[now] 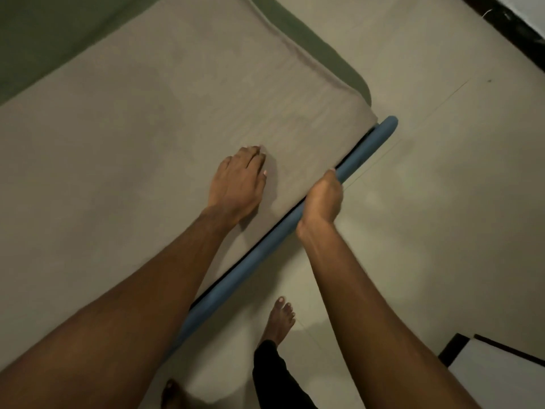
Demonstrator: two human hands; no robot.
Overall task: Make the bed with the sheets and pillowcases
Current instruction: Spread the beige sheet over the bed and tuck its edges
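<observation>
My left hand (pixel 236 184) presses flat, fingers together, on the beige bedsheet (pixel 147 128) covering the bed. My right hand (pixel 321 199) curls over its edge at the blue tubular bed rail (pixel 365 149); fingers hidden, I cannot tell its grip.

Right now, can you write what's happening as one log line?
task: making bed | left hand: flat on sheet | right hand: over blue rail at sheet edge, grip unclear
</observation>
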